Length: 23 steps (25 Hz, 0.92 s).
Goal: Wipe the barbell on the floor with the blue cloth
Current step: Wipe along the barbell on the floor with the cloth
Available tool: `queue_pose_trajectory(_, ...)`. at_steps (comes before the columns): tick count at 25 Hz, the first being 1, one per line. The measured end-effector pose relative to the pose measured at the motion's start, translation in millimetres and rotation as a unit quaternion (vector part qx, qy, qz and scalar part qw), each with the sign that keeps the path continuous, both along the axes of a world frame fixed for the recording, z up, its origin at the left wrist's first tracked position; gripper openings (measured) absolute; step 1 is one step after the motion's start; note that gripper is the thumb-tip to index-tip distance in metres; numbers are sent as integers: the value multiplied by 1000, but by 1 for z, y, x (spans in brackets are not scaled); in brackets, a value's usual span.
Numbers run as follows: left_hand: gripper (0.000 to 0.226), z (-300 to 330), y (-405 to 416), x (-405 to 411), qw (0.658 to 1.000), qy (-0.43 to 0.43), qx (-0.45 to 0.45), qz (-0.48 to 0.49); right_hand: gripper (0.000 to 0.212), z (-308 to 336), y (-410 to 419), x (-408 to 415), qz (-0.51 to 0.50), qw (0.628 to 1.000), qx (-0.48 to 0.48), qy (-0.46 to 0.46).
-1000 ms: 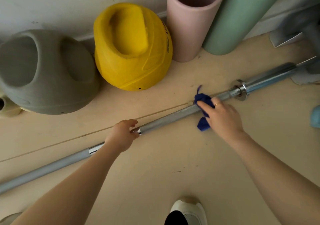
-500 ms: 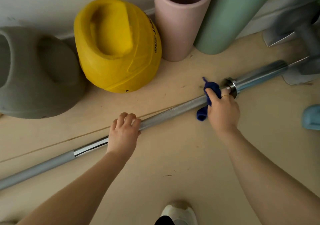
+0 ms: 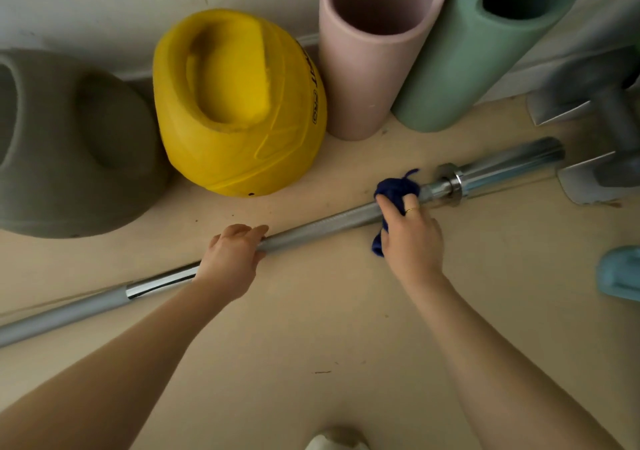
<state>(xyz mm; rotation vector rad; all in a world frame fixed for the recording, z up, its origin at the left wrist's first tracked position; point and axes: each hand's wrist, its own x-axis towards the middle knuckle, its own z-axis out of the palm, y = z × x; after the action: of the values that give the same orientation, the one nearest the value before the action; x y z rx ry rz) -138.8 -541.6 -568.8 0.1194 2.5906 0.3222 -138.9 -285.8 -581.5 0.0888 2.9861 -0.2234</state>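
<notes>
Steel barbell (image 3: 322,224) lower-left to upper-right

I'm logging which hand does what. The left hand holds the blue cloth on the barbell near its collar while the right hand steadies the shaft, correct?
Not quite: the hands are swapped. The head view shows the right hand holding the blue cloth on the barbell near its collar, while the left hand steadies the shaft.

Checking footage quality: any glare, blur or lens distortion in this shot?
Head view: soft even light; bright glare streaks on the barbell sleeve; wide-angle bending toward the frame edges; slight softness on the right hand holding the blue cloth.
</notes>
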Motion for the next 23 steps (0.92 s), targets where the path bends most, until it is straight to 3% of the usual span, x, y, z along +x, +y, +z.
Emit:
queue_pose_trajectory(2,35,-1,0,-12,999,-27,18,22,56,3,19,-10,100,995,19,4)
queue_pose_trajectory(3,31,-2,0,-15,999,-31,26,32,56,4,31,-21,90,995,29,10)
queue_pose_trajectory(5,31,-5,-1,-16,997,-20,43,53,52,1,42,-40,-37,999,31,12)
queue_pose_trajectory(7,34,-2,-3,-6,995,54,35,78,49,2,24,-44,-131,991,20,8)
queue_pose_trajectory(8,37,0,-6,0,992,86,19,89,49,1,10,-42,-125,992,11,9)
queue_pose_trajectory(12,35,-2,-20,11,983,177,4,43,51,1,-8,-19,68,997,-7,22)
queue_pose_trajectory(16,31,-4,-26,6,979,201,19,18,47,1,-28,-30,-102,995,-2,14)
queue_pose_trajectory(17,31,-4,-25,5,980,195,26,35,45,3,-51,-26,-99,995,-13,8)
queue_pose_trajectory(21,34,-6,-27,-3,976,148,71,141,52,9,-105,3,115,993,-10,14)
queue_pose_trajectory(23,35,-7,-34,-8,974,119,87,173,55,9,-92,-4,85,996,-14,12)
